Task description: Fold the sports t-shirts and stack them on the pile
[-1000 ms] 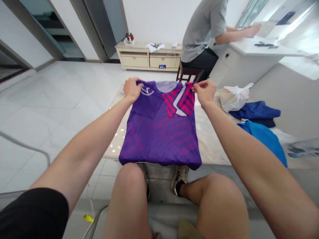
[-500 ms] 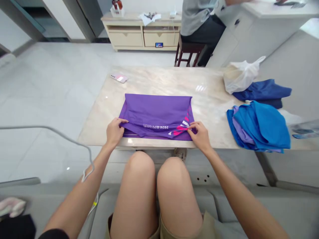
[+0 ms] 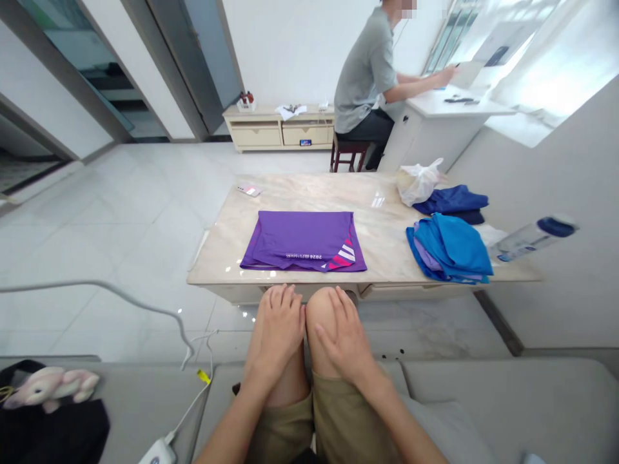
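Note:
My left hand rests flat on my left knee, its fingers stretched out and holding nothing. On the other knee lies my right hand, fingers extended and thumb apart, likewise without anything in it. Just beyond my knees, a folded purple shirt lies flat on the marble-topped table. White lettering with "2024" and pink and white stripes show near its front right corner. Neither hand touches the shirt.
Blue and lilac folded clothes, dark blue clothing, a white plastic bag and a clear bottle are at the right. A phone lies at the back left. A person sits at a white counter beyond.
Both hands have let go of the purple shirt's front edge and drawn back onto my knees. The shirt now lies flatter. My view has tilted up, showing more of the room.

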### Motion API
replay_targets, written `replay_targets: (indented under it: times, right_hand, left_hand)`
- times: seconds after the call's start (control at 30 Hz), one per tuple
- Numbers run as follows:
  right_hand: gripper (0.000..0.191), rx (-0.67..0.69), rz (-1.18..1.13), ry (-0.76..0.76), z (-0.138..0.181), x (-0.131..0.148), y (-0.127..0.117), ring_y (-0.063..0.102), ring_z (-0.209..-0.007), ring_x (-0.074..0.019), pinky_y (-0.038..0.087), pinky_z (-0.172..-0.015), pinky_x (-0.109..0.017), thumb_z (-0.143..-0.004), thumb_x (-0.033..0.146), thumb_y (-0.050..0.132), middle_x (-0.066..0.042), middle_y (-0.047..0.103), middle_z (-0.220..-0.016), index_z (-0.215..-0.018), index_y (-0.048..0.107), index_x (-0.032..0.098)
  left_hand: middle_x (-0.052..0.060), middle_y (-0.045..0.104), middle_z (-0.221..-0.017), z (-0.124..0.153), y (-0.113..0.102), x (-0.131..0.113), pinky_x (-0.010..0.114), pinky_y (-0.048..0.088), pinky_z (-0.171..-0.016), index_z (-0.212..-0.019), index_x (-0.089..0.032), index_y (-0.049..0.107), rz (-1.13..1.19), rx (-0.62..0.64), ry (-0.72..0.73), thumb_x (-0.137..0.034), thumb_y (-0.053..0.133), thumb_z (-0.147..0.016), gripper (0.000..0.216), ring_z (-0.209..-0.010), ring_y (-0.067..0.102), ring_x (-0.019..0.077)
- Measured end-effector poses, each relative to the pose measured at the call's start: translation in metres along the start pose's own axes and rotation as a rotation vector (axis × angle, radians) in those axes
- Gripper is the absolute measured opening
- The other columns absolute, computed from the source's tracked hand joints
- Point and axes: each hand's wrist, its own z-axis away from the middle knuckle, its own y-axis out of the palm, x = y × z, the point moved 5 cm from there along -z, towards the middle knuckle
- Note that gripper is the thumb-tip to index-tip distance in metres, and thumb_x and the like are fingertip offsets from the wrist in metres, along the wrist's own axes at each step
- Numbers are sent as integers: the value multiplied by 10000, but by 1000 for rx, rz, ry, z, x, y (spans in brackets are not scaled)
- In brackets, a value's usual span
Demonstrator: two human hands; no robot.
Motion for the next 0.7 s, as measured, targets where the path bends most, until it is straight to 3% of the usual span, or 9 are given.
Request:
replay_targets:
  times: [0.07,0.17,0.37,0.57,0.7]
  right_hand:
    - [786,-62,145,-5,14,12,11,329,-1669,-382,326,-1370,-594,-1063,543,523,-147,345,-1805,-1753,364,203]
    - [769,-131,184,15,15,8,10,391,-1634,-382,360,-1347,-580,-1064,523,511,-162,397,-1775,-1742,381,182]
    - [890,-193,-17,200,21,-22,-17,569,-1505,-381,476,-1250,-547,-985,662,575,-205,548,-1656,-1702,435,152]
    - [1030,-280,-76,234,46,-8,-43,568,-1508,-394,470,-1247,-549,-923,763,620,-208,514,-1695,-1723,409,148]
    - [1043,-339,-147,218,57,-7,-65,529,-1549,-383,425,-1291,-534,-908,786,629,-209,509,-1700,-1702,440,135]
  left_hand:
    - [149,684,-1532,8,-1,-7,653,382,-1297,-1206,-252,815,-110,-33,27,-239,544,-1046,315,-1508,535,412]
    - [156,711,-1485,11,-6,4,662,415,-1258,-1168,-236,824,-160,-103,34,-227,573,-1023,290,-1460,565,423]
    - [138,708,-1489,26,-11,44,588,403,-1274,-1213,-206,813,-127,-191,28,-267,572,-1042,302,-1455,558,385]
    - [132,731,-1440,40,-11,73,592,381,-1272,-1193,-224,815,-40,-286,-2,-269,565,-1040,297,-1430,566,379]
    - [125,733,-1447,46,-11,80,597,378,-1278,-1204,-242,816,4,-319,2,-267,551,-1049,308,-1444,560,367]
